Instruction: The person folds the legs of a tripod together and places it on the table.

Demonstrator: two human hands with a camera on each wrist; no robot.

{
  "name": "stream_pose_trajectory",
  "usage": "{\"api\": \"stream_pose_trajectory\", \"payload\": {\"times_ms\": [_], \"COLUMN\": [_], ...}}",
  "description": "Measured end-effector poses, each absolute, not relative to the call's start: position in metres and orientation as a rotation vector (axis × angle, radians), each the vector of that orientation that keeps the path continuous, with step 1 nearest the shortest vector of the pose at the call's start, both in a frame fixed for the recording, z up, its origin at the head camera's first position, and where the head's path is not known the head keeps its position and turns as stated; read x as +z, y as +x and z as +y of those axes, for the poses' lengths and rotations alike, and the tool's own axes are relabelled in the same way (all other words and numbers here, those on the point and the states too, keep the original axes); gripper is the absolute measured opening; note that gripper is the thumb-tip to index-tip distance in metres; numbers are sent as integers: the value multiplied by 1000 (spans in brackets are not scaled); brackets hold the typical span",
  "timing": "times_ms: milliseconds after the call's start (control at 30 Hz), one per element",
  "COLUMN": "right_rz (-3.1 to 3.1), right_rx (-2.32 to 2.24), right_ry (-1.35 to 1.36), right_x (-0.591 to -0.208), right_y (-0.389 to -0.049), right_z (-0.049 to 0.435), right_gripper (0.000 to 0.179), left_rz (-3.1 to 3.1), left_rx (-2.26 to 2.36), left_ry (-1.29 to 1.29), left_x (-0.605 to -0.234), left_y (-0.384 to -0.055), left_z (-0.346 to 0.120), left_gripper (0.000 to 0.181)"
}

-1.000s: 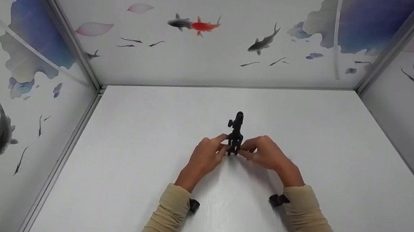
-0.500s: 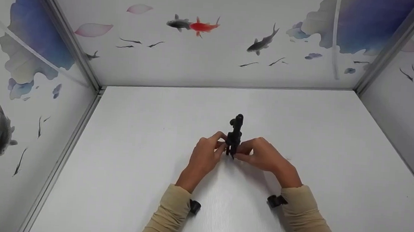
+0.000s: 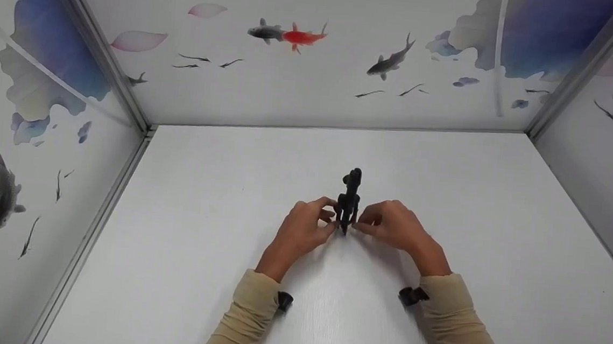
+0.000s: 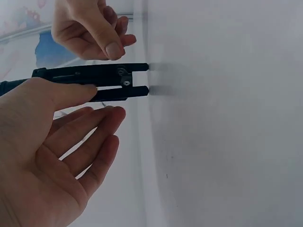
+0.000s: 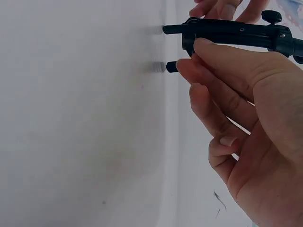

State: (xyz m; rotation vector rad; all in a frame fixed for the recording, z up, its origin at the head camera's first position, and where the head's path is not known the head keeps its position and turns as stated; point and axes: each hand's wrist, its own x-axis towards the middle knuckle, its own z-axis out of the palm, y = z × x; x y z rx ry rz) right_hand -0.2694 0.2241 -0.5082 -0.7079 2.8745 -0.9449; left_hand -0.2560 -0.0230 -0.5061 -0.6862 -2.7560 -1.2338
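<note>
A small black tripod (image 3: 349, 196) stands upright on the white table, its feet low and close together, between my two hands. From the left, my left hand (image 3: 302, 225) holds the tripod at its legs. In the left wrist view the left thumb (image 4: 71, 93) lies along one leg, and the other fingers are half bent beneath it. On the other side, my right hand (image 3: 397, 225) pinches a leg near its foot. The right wrist view shows that leg's tip (image 5: 172, 67) sticking out past the right index finger, and a round knob (image 5: 271, 17) near the tripod's top.
The white table (image 3: 202, 197) extends around both hands. Printed panels with fish and leaves enclose it at the back (image 3: 322, 97), left (image 3: 42, 175) and right (image 3: 600, 144). Metal rails (image 3: 123, 89) run along the left corner. Each wrist carries a black camera (image 3: 411, 296).
The tripod has turned a little about its upright axis, so its knob shows nearer the column. My right hand shifted slightly left, then back right. The left hand stays almost in place.
</note>
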Motion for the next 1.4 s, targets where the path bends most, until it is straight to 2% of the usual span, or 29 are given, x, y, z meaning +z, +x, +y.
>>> {"api": "stream_pose_trajectory", "payload": {"times_ms": [133,633,1400], "right_rz": [2935,2850,2820], "right_rx": [-954,-1107,-1139], "right_ry": [-652,-675,-755], "right_x": [-510,-510,-511], "right_y": [-271,-271,-270], "right_z": [226,224,221], "right_gripper": [9,10,6], "left_rz": [-2777,-2748,-2760], "left_rx": [-1209,-1178,-1246], "left_ry": [-732,-770,-816], "left_x": [-507,-513,-511], "left_y": [-257,-259,-258], "left_z": [-23,-19,-23], "left_gripper": [41,29,33]}}
